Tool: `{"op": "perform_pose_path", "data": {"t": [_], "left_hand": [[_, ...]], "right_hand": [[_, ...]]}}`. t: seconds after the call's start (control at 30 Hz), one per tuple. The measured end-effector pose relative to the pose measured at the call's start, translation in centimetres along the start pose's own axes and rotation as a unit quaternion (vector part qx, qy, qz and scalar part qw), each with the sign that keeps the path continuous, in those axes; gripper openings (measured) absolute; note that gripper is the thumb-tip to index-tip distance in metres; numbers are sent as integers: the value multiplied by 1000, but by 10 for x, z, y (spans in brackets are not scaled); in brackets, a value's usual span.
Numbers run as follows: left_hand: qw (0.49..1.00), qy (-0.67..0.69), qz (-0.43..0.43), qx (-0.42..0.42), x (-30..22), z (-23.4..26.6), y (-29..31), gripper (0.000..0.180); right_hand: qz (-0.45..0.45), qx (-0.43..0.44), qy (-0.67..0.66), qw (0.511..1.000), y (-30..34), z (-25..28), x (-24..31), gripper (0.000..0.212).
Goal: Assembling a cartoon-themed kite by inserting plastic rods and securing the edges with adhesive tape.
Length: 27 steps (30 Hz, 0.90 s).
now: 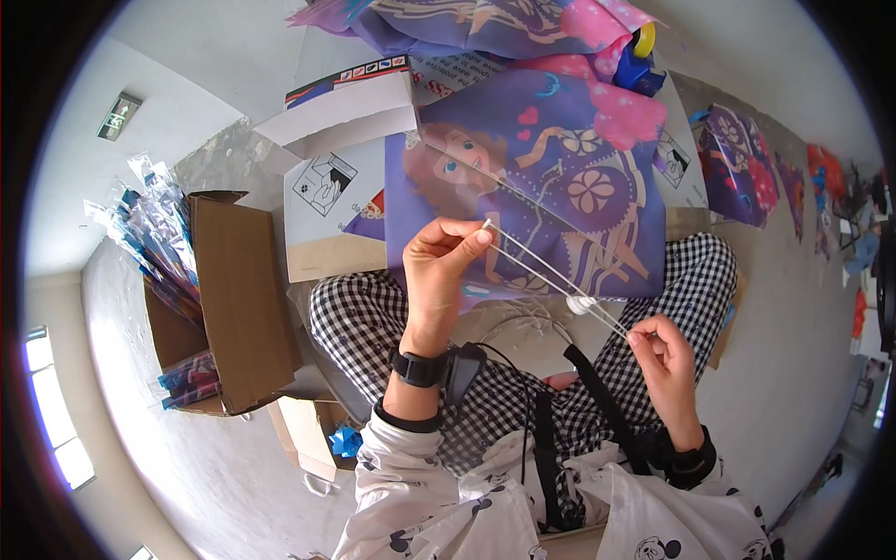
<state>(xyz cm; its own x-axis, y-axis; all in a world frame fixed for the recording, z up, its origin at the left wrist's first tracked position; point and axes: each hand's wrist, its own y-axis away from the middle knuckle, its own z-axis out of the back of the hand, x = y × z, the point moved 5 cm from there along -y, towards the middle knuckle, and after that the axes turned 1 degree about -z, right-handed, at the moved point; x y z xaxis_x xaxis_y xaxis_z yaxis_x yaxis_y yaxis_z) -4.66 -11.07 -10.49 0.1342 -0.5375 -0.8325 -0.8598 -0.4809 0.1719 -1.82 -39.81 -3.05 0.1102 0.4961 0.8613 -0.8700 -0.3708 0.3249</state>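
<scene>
A thin white cord (558, 273) runs as two taut strands between my hands, above a purple printed sheet (597, 187). One end is pinched between the thumb and forefinger of my left hand (439, 275). My right hand (667, 369), lower and to the right, pinches the other end with its fingers curled. Behind the strands, near my right knee, is a small white bundle (581, 304); whether it joins the cord I cannot tell. The sheet shows a cartoon figure, hearts and flowers, and lies over a white printed cardboard surface (322, 219).
On the cardboard stand an open white box (350, 117) and a blue tape dispenser (639, 73). More printed sheet (467, 23) lies at the far edge. To my left, a brown carton (245, 303) holds plastic-wrapped packs; a smaller box (308, 439) sits beside a blue bow (345, 441).
</scene>
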Motion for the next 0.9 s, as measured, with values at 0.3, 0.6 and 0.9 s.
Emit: {"op": "perform_pose_path", "data": {"t": [0.3,0.6,0.9], "left_hand": [[982,-164,-85,-20,-20,-1,3,9],[972,-216,-91,10,-12,2,1,9],[920,-360,-156,-4,-20,-4,5,8]], "right_hand": [[83,-47,103,990,-1,10,14,8],[114,-52,136,983,-1,10,11,7],[186,-99,208,955,0,8,22,5]]}}
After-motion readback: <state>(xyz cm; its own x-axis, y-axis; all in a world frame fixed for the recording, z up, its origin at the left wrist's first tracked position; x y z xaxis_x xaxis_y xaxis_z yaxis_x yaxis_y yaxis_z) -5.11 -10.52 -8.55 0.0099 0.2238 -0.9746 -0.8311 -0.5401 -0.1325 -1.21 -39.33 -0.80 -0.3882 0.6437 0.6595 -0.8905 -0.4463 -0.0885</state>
